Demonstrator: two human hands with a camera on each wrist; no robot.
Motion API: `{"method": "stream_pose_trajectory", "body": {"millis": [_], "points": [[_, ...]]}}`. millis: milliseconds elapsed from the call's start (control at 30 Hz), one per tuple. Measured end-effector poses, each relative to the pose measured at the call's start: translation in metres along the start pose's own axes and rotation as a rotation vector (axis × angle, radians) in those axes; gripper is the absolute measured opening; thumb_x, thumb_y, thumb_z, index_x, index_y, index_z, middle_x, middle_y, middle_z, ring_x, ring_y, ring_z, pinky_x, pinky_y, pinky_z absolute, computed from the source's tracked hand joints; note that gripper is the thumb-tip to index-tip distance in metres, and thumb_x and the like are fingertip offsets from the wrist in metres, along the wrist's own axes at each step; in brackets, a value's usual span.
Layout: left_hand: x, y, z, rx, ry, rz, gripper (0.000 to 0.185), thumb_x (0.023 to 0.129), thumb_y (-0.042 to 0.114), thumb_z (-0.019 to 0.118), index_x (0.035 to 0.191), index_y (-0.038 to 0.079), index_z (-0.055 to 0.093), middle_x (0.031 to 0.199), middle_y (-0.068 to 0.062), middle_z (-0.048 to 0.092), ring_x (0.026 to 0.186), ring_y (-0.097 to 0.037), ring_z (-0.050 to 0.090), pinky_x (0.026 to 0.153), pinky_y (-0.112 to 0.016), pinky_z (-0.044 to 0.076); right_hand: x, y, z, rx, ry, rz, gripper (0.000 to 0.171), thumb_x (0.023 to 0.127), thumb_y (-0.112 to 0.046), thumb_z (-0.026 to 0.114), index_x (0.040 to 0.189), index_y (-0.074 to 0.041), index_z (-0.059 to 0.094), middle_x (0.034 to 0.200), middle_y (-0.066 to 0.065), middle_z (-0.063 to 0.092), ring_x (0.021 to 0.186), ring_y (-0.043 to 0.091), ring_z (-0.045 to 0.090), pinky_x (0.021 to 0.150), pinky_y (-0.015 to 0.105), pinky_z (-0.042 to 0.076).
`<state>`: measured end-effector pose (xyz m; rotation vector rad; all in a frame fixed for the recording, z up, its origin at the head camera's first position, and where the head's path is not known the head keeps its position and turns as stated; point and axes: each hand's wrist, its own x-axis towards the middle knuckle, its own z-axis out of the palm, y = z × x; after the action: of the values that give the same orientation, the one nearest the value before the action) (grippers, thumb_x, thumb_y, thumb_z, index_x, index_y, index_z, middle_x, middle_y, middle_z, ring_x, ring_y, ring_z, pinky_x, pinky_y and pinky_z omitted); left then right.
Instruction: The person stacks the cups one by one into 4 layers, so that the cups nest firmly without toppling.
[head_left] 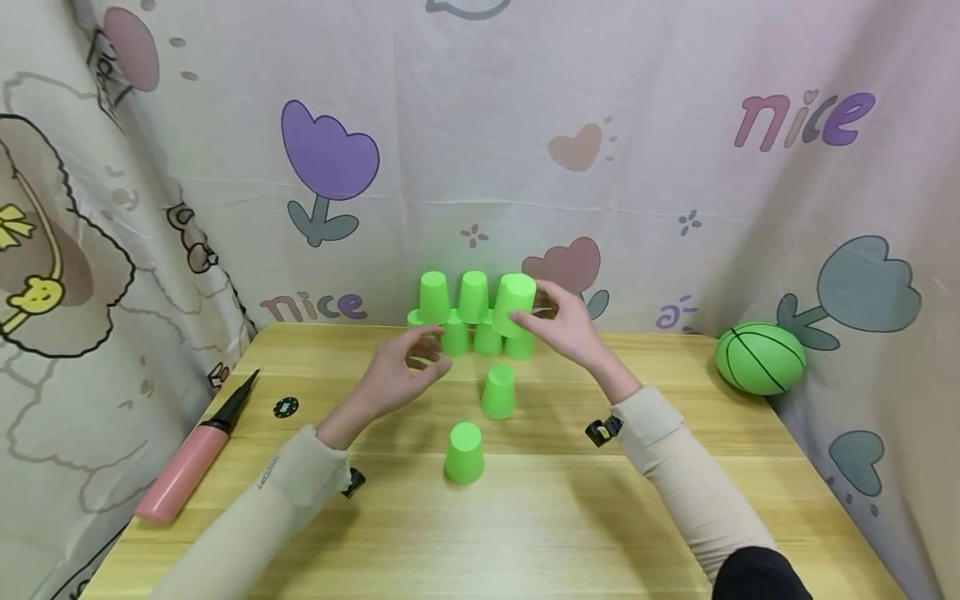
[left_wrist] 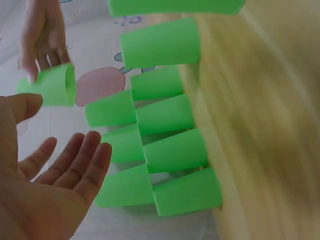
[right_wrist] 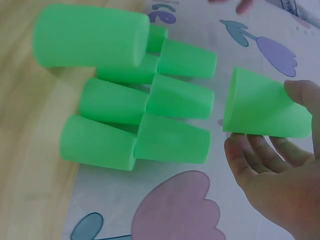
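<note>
Several upside-down green cups form a stack (head_left: 480, 321) at the table's back edge, a bottom row with two cups (head_left: 453, 296) standing on it. My right hand (head_left: 542, 307) grips a further green cup (head_left: 514, 304), tilted, at the right end of the upper row. In the right wrist view this cup (right_wrist: 265, 107) lies between thumb and fingers, just clear of the stack (right_wrist: 150, 115). My left hand (head_left: 427, 350) hovers open by the stack's left side, holding nothing; its palm (left_wrist: 50, 195) faces the cups (left_wrist: 160, 130). Two loose cups (head_left: 498, 390) (head_left: 464, 452) stand in front.
A pink hand pump (head_left: 191, 458) lies at the left edge of the wooden table (head_left: 600, 517), with a small black disc (head_left: 286, 407) beside it. A green ball (head_left: 760, 358) sits at the back right. A patterned curtain (head_left: 480, 150) closes in the back and sides.
</note>
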<state>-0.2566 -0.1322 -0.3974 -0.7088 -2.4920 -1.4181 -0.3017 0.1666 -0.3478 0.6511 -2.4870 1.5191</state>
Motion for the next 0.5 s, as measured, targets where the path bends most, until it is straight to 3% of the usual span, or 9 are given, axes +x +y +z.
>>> {"method": "stream_pose_trajectory", "body": {"millis": [233,500], "points": [[-0.031,-0.003,0.007,-0.064,-0.072,-0.001,0.052,0.098,0.021,0.076,0.145,0.007,0.059,0.121,-0.014,0.075,0.109,-0.030,0.074,0.098,-0.048,0.062,0.028,-0.008,0.002,-0.069,0.015,0.028,0.056,0.095,-0.034,0.080,0.144,-0.016,0.061,0.128,0.007,0.072,0.118,0.027,0.070,0.102,0.045,0.059],[-0.060,-0.011,0.017,-0.120,-0.187,-0.002,0.056,0.099,0.024,0.075,0.148,0.008,0.055,0.131,-0.014,0.072,0.117,-0.033,0.072,0.103,-0.046,0.060,0.054,-0.008,0.006,-0.125,0.053,0.059,0.060,0.096,-0.036,0.077,0.147,-0.011,0.059,0.131,0.011,0.071,0.121,0.028,0.068,0.105,0.044,0.058]]}}
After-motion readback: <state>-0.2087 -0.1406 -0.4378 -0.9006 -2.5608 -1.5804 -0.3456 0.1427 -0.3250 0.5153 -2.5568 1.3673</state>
